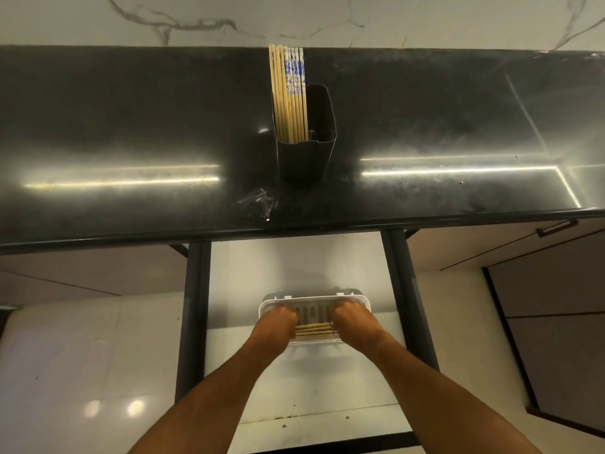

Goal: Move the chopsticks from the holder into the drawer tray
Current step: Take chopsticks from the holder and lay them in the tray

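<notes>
A black holder [306,158] stands on the dark countertop [131,126], with several wooden chopsticks [288,93] upright in its left side, some patterned blue and white. Below it, the open drawer [294,263] contains a white tray [314,299]. A few wooden chopsticks [312,332] lie crosswise in the tray. My left hand [278,322] covers their left ends and my right hand [352,319] covers their right ends. Both hands are palm down with the fingers curled into the tray.
The drawer has dark side rails [193,306] and a pale bottom. A marble wall [196,18] runs behind the counter. A cabinet handle [556,227] sits at the right under the counter edge. Glossy floor tiles [82,371] lie to the left.
</notes>
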